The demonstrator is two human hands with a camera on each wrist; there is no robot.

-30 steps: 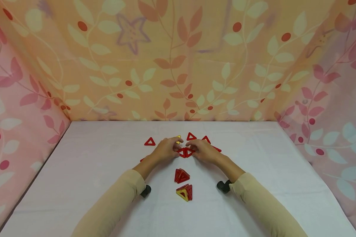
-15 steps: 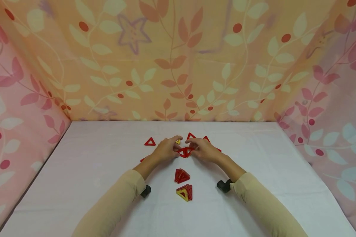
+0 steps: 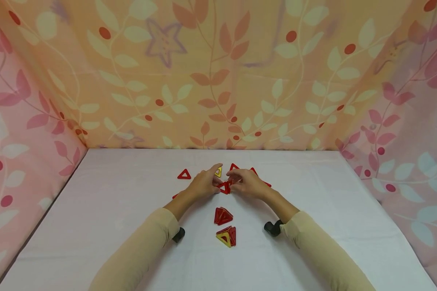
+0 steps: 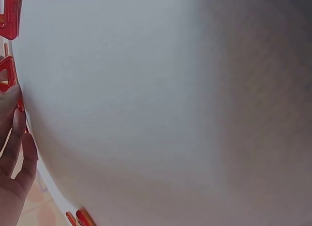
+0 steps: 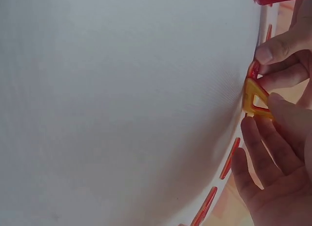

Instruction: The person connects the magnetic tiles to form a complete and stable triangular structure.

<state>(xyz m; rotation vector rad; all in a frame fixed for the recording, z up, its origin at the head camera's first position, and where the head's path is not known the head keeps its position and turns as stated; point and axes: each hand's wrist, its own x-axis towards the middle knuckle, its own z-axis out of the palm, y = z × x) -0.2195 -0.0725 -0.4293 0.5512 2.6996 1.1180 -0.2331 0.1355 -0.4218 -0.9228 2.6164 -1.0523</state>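
Observation:
In the head view my left hand point(image 3: 201, 184) and right hand point(image 3: 249, 184) face each other over the tabletop. The left thumb and fingers pinch a red triangle frame tile point(image 3: 227, 188). My right fingers hold another triangle frame against its right edge, mostly hidden; it looked red in the earlier head frames. A yellow triangle tile point(image 3: 220, 172) shows by the left index finger. The right wrist view has an orange-yellow triangle tile point(image 5: 248, 99) between the right thumb and fingers, touching a red piece point(image 5: 252, 70) at the left hand; whether it is that same yellow tile, I cannot tell.
Two small triangular piles stand nearer me, one red point(image 3: 223, 217) and one with a yellow face point(image 3: 228, 239). A loose red triangle point(image 3: 179, 176) lies left. Several red ones lie behind the right hand, including one point(image 3: 234, 165). Patterned cloth point(image 3: 218, 101) walls the table.
The right-hand red triangle has turned from lying flat-on to nearly edge-on as my right fingers drew in leftward. My left index finger lifted slightly, showing more of the yellow tile.

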